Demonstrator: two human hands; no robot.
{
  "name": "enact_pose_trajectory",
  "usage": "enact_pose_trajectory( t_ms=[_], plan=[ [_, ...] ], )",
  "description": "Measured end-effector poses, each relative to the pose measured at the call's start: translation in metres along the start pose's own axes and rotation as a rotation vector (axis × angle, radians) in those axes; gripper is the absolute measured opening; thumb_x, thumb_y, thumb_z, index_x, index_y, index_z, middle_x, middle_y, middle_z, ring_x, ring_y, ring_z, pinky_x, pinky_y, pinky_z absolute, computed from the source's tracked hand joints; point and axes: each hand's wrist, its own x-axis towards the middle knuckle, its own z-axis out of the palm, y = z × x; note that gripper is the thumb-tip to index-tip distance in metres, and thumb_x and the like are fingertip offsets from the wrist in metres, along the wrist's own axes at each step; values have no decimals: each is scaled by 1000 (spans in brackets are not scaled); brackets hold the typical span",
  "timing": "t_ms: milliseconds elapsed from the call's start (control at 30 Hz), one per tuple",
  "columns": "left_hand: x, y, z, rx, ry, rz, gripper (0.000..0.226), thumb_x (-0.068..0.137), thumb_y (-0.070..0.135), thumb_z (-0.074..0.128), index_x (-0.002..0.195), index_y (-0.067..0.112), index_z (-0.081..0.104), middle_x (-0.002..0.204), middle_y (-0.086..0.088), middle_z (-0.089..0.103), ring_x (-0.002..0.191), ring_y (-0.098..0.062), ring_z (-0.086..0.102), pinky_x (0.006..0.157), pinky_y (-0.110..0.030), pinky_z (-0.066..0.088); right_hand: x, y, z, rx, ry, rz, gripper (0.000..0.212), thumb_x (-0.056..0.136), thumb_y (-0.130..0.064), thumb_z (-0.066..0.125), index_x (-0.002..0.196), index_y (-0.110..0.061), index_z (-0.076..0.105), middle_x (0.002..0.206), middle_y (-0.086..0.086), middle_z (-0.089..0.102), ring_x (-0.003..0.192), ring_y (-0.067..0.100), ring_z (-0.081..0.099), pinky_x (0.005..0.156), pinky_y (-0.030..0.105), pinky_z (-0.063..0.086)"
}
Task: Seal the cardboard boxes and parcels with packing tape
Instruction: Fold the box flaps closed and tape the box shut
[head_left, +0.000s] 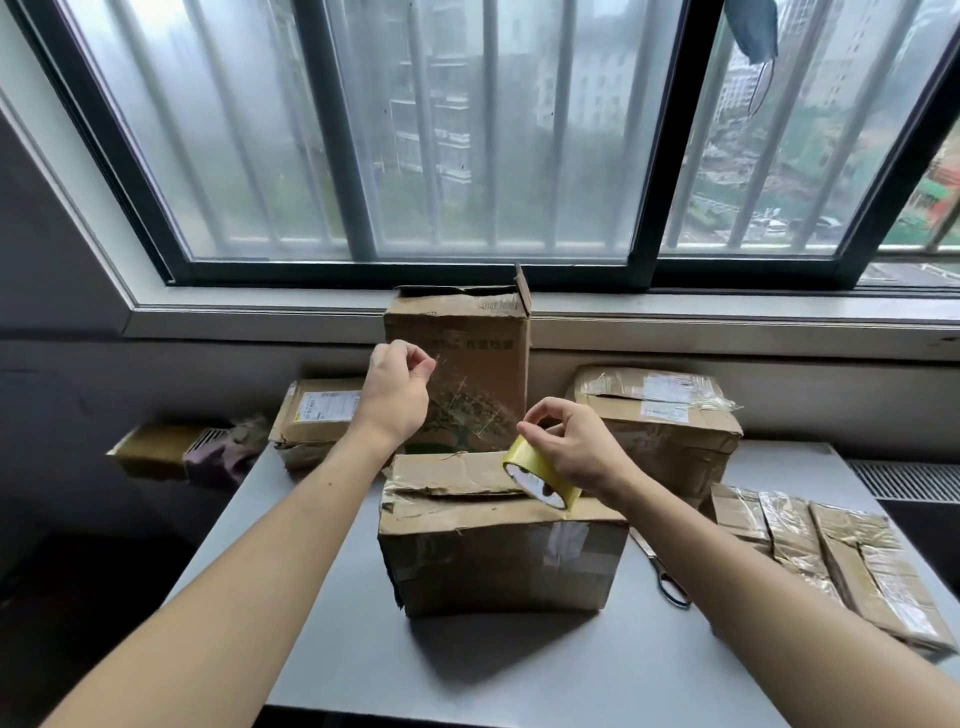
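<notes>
The tape roll (543, 475) is translucent yellow, and the strip of tape (470, 402) running from it is clear with pale glints. The front box (498, 556) is plain brown cardboard with a whitish tape patch. The tall box (462, 332) is brown with dark printed characters and what may be a green tree design. The bench (467, 670) is pale grey. The scissors (672, 584) have dark handles.

The left hand (396, 391) pinches the free end of a clear tape strip (470, 410) drawn from the yellow roll (540, 475), which the right hand (574, 447) grips above a worn box (493, 551) near the table's (519, 670) middle.
</notes>
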Motion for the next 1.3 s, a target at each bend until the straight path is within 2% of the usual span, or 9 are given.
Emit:
enact_pose_trajectory(
  t_ms=[133,233,367,433,533,667,867,1133,1300],
  plan=[
    [-1,-22,16,-16,-83,-98,8,101,23,54,104,16,53,106,-6,54,94,-21,55,79,-31,44,-2,-9,-12,-37,3,1,15,95,-28,67,92,-14,70,87,9,72,72,15,60,57,25,49],
    [-4,-31,30,-85,-146,-161,26,100,30,55,120,19,42,104,-5,58,93,-20,59,76,-31,46,-4,-15,-19,-47,-12,12,16,94,-25,67,94,-9,71,90,13,71,68,17,62,48,28,53],
    [-2,-36,48,78,-278,-175,35,104,33,45,132,11,41,123,-9,52,97,-17,54,82,-31,41,-5,-16,-33,-15,29,40,13,95,-21,67,95,-8,71,93,14,69,73,25,66,53,41,60],
    [-3,-39,56,162,-437,-160,41,104,36,44,137,11,42,135,-11,49,112,-22,53,94,-34,43,-4,-13,-42,34,80,53,12,94,-21,69,94,-9,70,94,16,70,73,26,67,54,40,60],
    [-10,-41,64,388,-726,-13,78,91,63,53,151,20,29,156,-4,34,141,-24,37,116,-46,32,-2,-10,-51,113,172,74,10,93,-19,70,89,-9,70,90,15,69,65,23,64,47,35,55],
    [-25,-34,73,712,-982,218,130,63,83,66,159,26,-1,164,3,11,151,-20,10,122,-50,8,-1,-9,-57,230,254,103,11,94,-18,69,87,-10,67,78,10,65,53,18,60,38,26,46],
    [-34,-37,83,820,-824,272,123,68,74,69,158,25,2,142,-7,36,132,-28,34,109,-45,30,2,-8,-61,249,329,97,10,94,-20,69,89,-11,68,80,5,68,63,14,63,45,24,50],
    [-58,-34,85,857,-573,-27,127,64,92,50,157,20,4,142,-14,39,133,-31,38,104,-46,37,11,-7,-51,255,311,48,11,93,-22,70,83,-16,68,81,3,65,71,14,59,49,22,47],
    [-67,-22,88,807,-556,-214,120,72,90,46,157,18,2,138,-16,37,129,-33,40,98,-43,41,14,-9,-43,264,269,42,10,93,-22,70,86,-15,69,78,1,66,70,13,59,60,27,50]
  ],
)
